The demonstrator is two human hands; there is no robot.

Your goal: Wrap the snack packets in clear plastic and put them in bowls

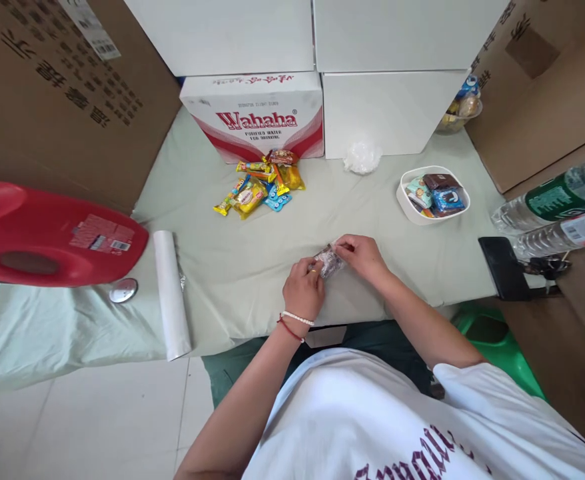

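Observation:
Between my hands, close to the table's front edge, lies a small dark packet (328,262) covered in shiny clear plastic film. My left hand (304,288) grips its left side, fingers bent over it. At the packet's upper right corner, the thumb and fingers of my right hand (361,259) pinch the film's edge. What is inside the film is hard to make out. Beyond my hands sits a loose pile of wrapped snacks (250,197), mostly yellow. To the right, a white plastic bowl (412,212) holds several small snack packs.
A white roll (171,293), seemingly cling film, lies left beside a round lid (123,291) and red jug (57,233). Crumpled clear plastic (362,158) rests before white boxes (377,107) and a Wahaba-lettered carton (262,120). Bottles (552,200) and a black phone (503,268) lie right.

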